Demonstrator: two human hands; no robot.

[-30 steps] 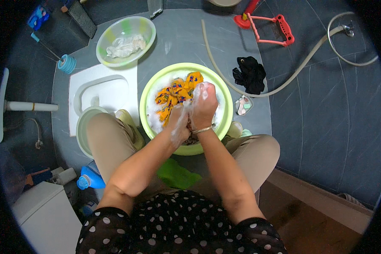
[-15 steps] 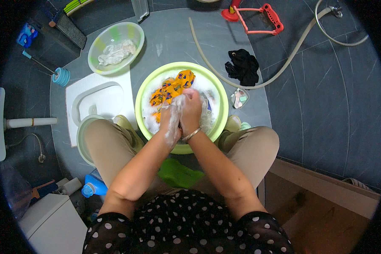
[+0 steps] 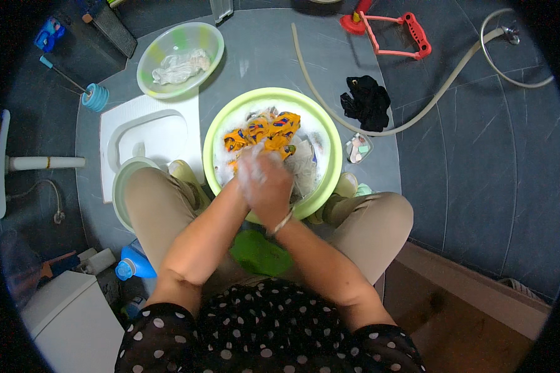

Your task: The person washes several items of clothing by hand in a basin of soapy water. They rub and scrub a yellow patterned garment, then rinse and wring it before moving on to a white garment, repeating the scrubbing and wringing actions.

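My left hand (image 3: 249, 173), covered in white suds, is closed low over the near side of a pale green basin (image 3: 335, 168). Pressed against it and partly crossing it, my right hand (image 3: 272, 186) is closed too, a bracelet on its wrist. Both are smeared by motion. An orange patterned cloth (image 3: 264, 130) bunches just beyond my fingers and shows on both sides of them; the gripped part is hidden. Foam fills the basin around it. A whitish wet cloth (image 3: 303, 168) lies in the suds to the right.
A second basin (image 3: 214, 46) holding a white cloth (image 3: 182, 67) stands far left, beside a squat toilet (image 3: 149, 133). To the right lie a black garment (image 3: 367, 102), a hose (image 3: 435, 102) and a small soap dish (image 3: 359, 149). A blue bottle (image 3: 135, 262) stands near my left knee.
My joined hands have drawn back toward me, and the right has slid across the left. The orange cloth has shifted nearer and more of it shows. The view has tilted slightly.
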